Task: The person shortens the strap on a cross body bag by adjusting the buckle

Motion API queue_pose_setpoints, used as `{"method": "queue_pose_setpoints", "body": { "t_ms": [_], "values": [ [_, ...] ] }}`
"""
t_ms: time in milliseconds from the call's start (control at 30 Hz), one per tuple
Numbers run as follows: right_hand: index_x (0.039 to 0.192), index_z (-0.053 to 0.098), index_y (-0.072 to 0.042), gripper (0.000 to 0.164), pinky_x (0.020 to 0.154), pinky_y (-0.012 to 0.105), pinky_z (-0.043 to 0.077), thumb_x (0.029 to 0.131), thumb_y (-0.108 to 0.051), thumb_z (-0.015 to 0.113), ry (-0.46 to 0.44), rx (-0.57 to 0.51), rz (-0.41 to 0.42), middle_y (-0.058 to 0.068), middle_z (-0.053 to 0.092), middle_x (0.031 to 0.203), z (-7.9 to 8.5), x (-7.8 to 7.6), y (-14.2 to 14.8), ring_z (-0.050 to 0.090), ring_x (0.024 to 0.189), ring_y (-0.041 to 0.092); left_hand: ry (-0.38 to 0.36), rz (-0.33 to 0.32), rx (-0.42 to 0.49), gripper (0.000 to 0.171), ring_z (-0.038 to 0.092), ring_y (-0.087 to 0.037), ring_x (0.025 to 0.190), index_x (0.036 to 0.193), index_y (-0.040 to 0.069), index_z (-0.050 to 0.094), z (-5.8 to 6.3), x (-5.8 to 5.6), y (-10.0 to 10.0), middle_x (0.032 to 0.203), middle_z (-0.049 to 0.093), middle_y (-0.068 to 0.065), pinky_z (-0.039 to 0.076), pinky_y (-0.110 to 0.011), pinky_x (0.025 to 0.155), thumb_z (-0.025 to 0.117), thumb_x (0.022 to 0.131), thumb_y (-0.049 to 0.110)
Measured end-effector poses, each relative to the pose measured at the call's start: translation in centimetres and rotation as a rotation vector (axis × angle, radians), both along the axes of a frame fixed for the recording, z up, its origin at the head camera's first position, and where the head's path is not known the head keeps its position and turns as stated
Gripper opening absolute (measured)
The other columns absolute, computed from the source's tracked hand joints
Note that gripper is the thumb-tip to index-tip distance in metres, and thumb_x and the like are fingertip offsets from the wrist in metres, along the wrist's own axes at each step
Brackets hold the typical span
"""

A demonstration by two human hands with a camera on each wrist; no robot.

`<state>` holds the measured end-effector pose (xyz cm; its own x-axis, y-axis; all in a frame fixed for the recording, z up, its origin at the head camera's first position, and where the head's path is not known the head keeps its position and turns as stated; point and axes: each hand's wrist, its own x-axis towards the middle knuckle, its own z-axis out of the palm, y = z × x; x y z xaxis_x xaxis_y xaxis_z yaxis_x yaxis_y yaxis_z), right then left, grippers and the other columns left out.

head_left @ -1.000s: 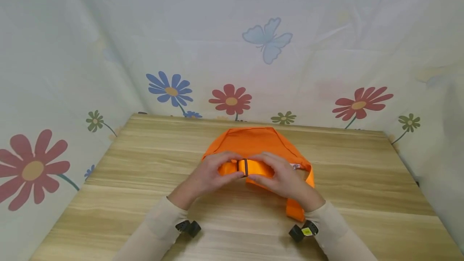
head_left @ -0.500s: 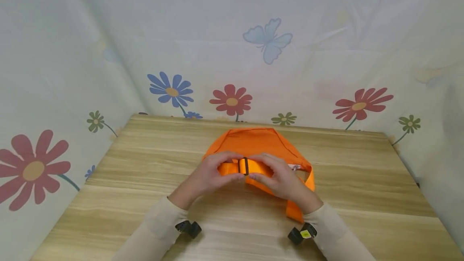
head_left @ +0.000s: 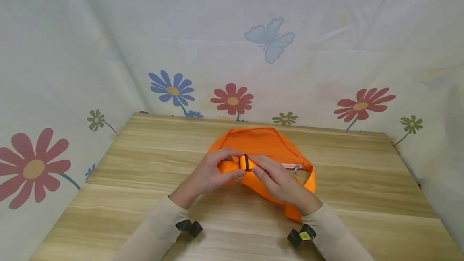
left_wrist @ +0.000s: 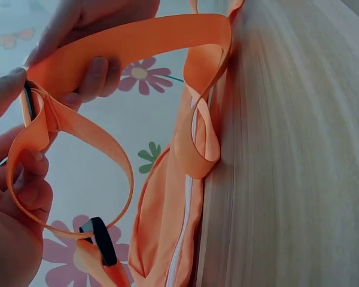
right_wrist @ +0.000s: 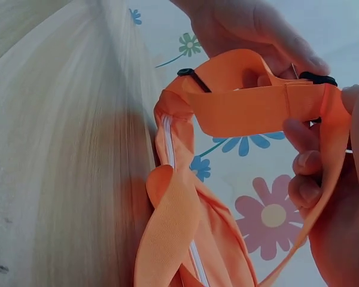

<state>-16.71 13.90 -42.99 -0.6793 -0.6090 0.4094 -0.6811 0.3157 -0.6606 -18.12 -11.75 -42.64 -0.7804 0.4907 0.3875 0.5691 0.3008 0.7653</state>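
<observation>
Bag of orange cloth rests on the wood-grained table. From here I count one black buckle in the head view, pinched by the left hand; both wrist views show a second buckle. The right hand grasps the flat woven strap beside the first. Only the head view shows the silvery zip pull.

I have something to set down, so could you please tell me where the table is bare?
The table is bare left of the left hand and right of the orange bag, out to either side edge; a smaller patch lies between the sleeves. The middle is crowded: that hand and the right hand hold the strap in front of the bag.
</observation>
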Motion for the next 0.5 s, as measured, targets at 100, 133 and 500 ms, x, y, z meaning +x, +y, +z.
{"method": "queue_pose_setpoints", "body": {
  "t_ms": [100, 133, 500],
  "values": [
    [0.152, 0.058, -0.006, 0.041, 0.106, 0.038, 0.059, 0.112, -0.010, 0.057, 0.001, -0.022, -0.033, 0.007, 0.069, 0.140, 0.05, -0.04, 0.01, 0.068, 0.120, 0.021, 0.018, 0.014, -0.054, 0.050, 0.063, -0.016, 0.101, 0.133, 0.016, 0.072, -0.09, -0.13, -0.01, 0.119, 0.075, 0.004, 0.058, -0.030, 0.091, 0.092, 0.088, 0.026],
    [0.150, 0.060, -0.005, 0.040, 0.104, 0.037, 0.060, 0.110, -0.009, 0.060, 0.004, -0.030, -0.039, 0.008, 0.070, 0.138, 0.07, -0.07, 0.01, 0.069, 0.118, 0.021, 0.019, 0.020, -0.077, 0.053, 0.062, -0.015, 0.102, 0.134, 0.017, 0.072, -0.09, -0.16, -0.02, 0.120, 0.074, 0.004, 0.058, -0.030, 0.091, 0.093, 0.087, 0.027],
    [0.149, 0.062, -0.012, 0.043, 0.107, 0.040, 0.059, 0.107, -0.020, 0.069, -0.049, 0.024, -0.093, 0.001, 0.070, 0.139, 0.45, 0.10, 0.53, 0.068, 0.120, 0.017, -0.146, 0.011, -0.100, 0.048, 0.067, -0.023, 0.124, 0.136, 0.019, 0.068, 0.34, -0.04, -0.46, 0.134, 0.071, 0.004, 0.058, -0.047, 0.109, 0.087, 0.094, 0.030]
  ]
}}
